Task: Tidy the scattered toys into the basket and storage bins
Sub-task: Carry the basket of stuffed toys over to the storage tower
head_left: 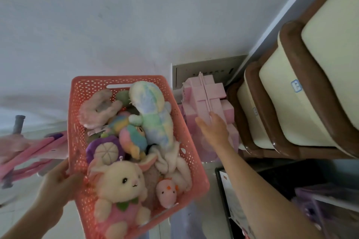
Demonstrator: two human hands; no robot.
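The coral-pink perforated basket (124, 137) is held with its long axis running away from the camera, the far short end with its slot handle pointed toward the grey wall (116, 15) and tipped slightly left. It is a rectangular plastic basket with a lattice of small holes and a raised rim. It is filled with plush toys: a cream rabbit plush (121, 186) in a pink outfit at the near end, a small pink chick plush (167, 193) beside it, a pastel tie-dye plush (153, 114) lying lengthwise along the right side, a rainbow plush (132, 137) at the middle, and a purple plush (103, 149) at the left. The left hand (58, 184) is curled round the basket's near left rim. The right hand (213, 128) is laid with straight fingers on a pink plastic toy (206, 95) just right of the basket. Cream storage bins (291, 103) with brown rims are stacked at the right.
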